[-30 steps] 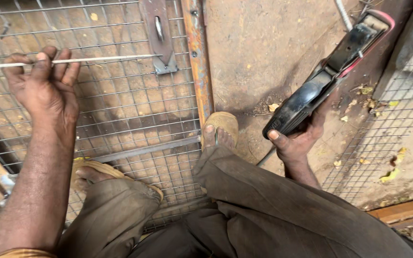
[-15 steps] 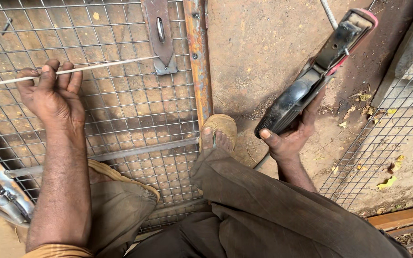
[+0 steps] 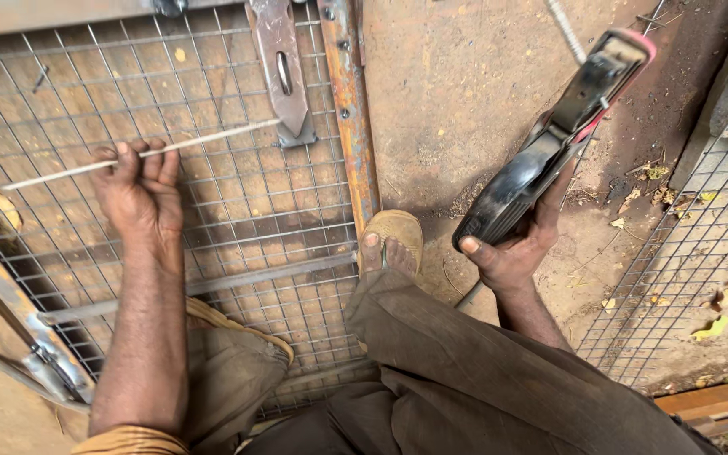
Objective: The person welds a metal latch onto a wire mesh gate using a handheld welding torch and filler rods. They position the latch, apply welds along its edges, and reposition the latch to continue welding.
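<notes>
**Hazards at a wire-mesh panel: thin rod in one hand, welding holder in the other**

The left hand (image 3: 141, 198) is closed in a fist around a thin, pale, straight metal rod (image 3: 149, 152), which lies slantwise across a grey welded wire-mesh panel (image 3: 238, 219) set in a rusty steel frame. The rod's far tip ends just beside a flat steel latch plate with a slot (image 3: 284, 72) fixed near the orange-rusted upright bar (image 3: 351, 109) of the frame. The right hand (image 3: 516, 253), well apart from the left, is clamped on the black handle of a long electrode holder with a red-tipped jaw (image 3: 558, 143), raised over the dusty brown concrete floor (image 3: 457, 93). The jaw appears to carry no rod; this cannot be told for certain. A foot in a tan sandal (image 3: 391, 240) rests on the lower frame bar, toes bare.

Likely risks, as judgement: the rod is gripped bare-handed at one end, so its free tip may swing or slip off the mesh; bare skin near the holder invites burns or shock if the metal parts touch; the exposed toes lie close to where sparks or a dropped holder would land. Dry yellow leaves (image 3: 714, 324) on the second mesh sheet at right could scorch.
</notes>
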